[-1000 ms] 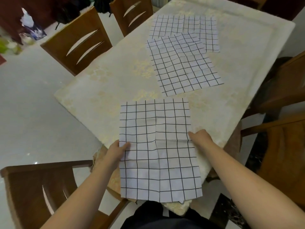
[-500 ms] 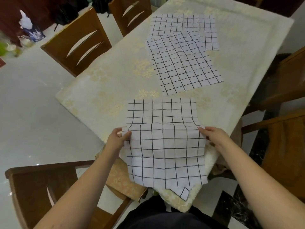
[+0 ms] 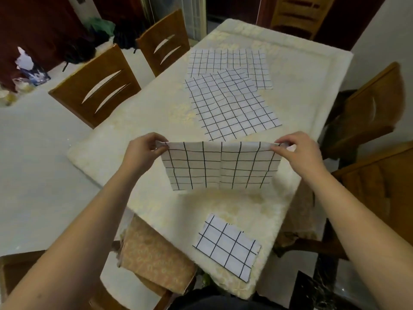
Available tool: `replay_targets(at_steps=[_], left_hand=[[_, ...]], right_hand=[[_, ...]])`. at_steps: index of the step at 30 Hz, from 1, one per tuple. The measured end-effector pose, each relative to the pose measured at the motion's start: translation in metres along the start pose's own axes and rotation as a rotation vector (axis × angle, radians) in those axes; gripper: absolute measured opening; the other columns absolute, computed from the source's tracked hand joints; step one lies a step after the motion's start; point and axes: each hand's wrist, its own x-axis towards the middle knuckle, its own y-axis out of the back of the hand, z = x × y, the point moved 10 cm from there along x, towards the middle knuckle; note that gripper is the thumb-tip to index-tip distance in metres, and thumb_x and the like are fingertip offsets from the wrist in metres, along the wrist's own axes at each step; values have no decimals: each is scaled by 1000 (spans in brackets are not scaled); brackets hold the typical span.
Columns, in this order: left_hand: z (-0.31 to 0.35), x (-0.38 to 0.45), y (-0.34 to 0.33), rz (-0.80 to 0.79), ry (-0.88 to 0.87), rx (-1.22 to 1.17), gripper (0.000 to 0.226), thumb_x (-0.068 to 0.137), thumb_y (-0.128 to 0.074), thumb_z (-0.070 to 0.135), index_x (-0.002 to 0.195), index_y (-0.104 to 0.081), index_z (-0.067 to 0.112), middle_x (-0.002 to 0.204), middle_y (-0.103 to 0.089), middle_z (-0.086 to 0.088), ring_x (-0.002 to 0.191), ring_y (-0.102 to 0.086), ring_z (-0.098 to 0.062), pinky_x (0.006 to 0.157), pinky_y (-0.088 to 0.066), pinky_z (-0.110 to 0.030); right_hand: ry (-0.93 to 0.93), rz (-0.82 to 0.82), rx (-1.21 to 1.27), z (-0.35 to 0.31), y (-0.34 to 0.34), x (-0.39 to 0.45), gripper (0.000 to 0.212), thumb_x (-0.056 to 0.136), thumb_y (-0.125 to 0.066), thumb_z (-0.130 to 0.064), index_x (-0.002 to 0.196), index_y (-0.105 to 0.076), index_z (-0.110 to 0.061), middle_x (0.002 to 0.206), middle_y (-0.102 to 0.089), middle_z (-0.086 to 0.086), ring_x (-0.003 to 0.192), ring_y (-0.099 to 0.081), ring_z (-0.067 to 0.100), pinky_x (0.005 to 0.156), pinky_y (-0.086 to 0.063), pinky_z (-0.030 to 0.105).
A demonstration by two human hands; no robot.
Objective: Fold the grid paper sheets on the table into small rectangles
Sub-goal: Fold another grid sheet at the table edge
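Observation:
A grid paper sheet (image 3: pixel 220 166) is doubled over and lifted off the table, its folded edge on top. My left hand (image 3: pixel 143 151) pinches its upper left corner and my right hand (image 3: pixel 297 148) pinches its upper right corner. A small folded grid rectangle (image 3: pixel 226 246) lies flat near the table's front edge, below the held sheet. Flat grid sheets (image 3: pixel 232 106) lie overlapping farther back on the table, with another grid sheet (image 3: pixel 228 62) behind them.
The table (image 3: pixel 143 130) wears a cream patterned cloth. Wooden chairs (image 3: pixel 96 88) stand along the left side, and another chair (image 3: pixel 371 108) stands on the right. A cushioned chair seat (image 3: pixel 154 258) sits at the near left corner.
The sheet lay flat under both hands; its near half was folded over and both hands lifted it. The camera view moved back, showing the small folded rectangle.

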Motion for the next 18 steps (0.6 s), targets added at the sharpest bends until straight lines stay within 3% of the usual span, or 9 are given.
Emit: replay_targets(at_steps=[4, 8, 11, 14, 16, 18], left_hand=[[40, 5, 35, 164, -146, -16, 10, 88, -68, 14, 98, -70, 16, 103, -64, -1, 92, -58, -16, 75, -46, -26], [36, -5, 43, 265, -168, -119, 10, 86, -70, 15, 96, -72, 19, 112, -51, 2, 98, -48, -7, 77, -43, -16], [10, -23, 22, 252, -147, -187, 9, 84, -72, 12, 93, -73, 16, 117, -48, -2, 96, -47, 3, 80, -45, -17], [-28, -48, -16, 194, -21, -280, 13, 85, -68, 5, 89, -74, 15, 114, -51, 1, 93, -51, 14, 75, -45, -15], [-60, -65, -51, 116, 119, -332, 22, 87, -62, 3, 85, -72, 23, 99, -62, 4, 78, -57, 11, 66, -44, -21], [-96, -81, -92, -8, 298, -444, 29, 91, -54, 1, 86, -70, 25, 95, -70, -1, 75, -63, -1, 69, -48, -28]], right_hand=[[105, 208, -18, -20, 37, 5, 17, 76, -78, -34, 88, -75, -22, 104, -53, 1, 107, -49, 26, 93, -42, 43], [230, 288, -30, -30, 48, -14, 9, 78, -78, -23, 84, -75, -17, 108, -59, 6, 105, -50, 28, 89, -33, 29], [182, 202, -16, -8, 25, -37, 13, 80, -75, -11, 82, -73, -24, 106, -57, 0, 106, -49, 25, 91, -28, 23], [50, 76, 26, 26, -14, -68, 24, 79, -70, -3, 80, -72, -27, 108, -55, -4, 108, -45, 20, 94, -31, 28], [-37, -3, 69, 47, -42, -89, 24, 81, -69, -5, 80, -72, -29, 114, -55, -6, 112, -39, 12, 95, -28, 27], [-96, -90, 64, 64, -68, -108, 22, 84, -68, -8, 81, -72, -30, 120, -54, -7, 114, -35, 7, 97, -27, 27]])
